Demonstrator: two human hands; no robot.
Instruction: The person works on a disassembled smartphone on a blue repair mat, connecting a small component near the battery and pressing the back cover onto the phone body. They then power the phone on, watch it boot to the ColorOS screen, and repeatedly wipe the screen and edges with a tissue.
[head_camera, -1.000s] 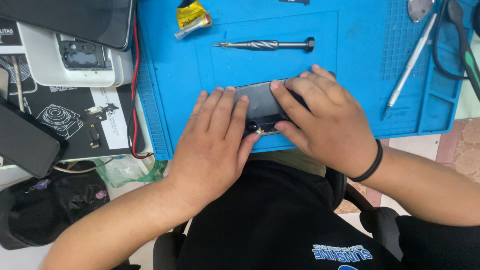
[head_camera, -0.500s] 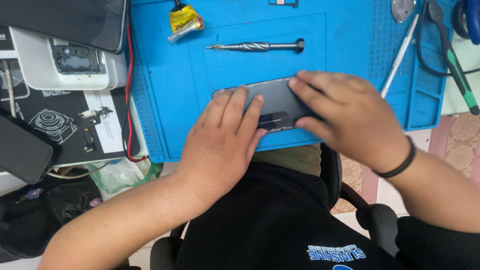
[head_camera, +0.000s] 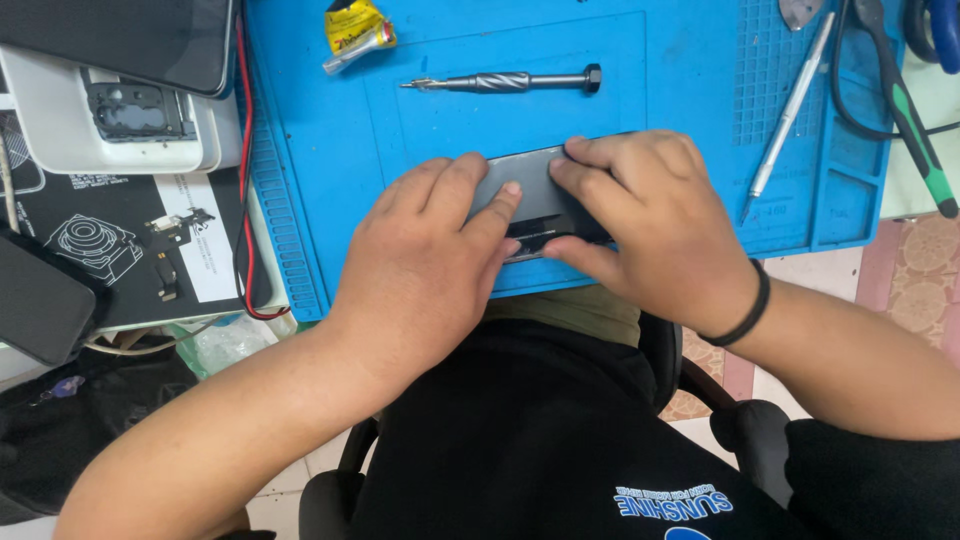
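a: what is being held?

b: a flat dark grey slab-shaped phone (head_camera: 535, 195) is pressed flat on the blue rubber work mat (head_camera: 690, 60), near the mat's front edge. the left hand (head_camera: 425, 265) is laid over its left part, fingers (head_camera: 490, 215) stretched out on the glass. the right hand (head_camera: 650, 225) covers the right part, fingers curled over the far edge and the thumb tucked under the near edge, so the phone is gripped there.

a: and the left fingers, are they clenched?

b: no, they are kept flat and pressing, not closed round anything.

a: what is seen around it?

b: a slim metal screwdriver with a spiral grip (head_camera: 505, 81) is lying beyond the phone, well apart from it. a yellow glue tube (head_camera: 355, 30) is seen at the mat's far left corner. thin silver tweezers (head_camera: 790, 110) are laid to the right. a black band (head_camera: 740, 310) is worn on the right wrist.
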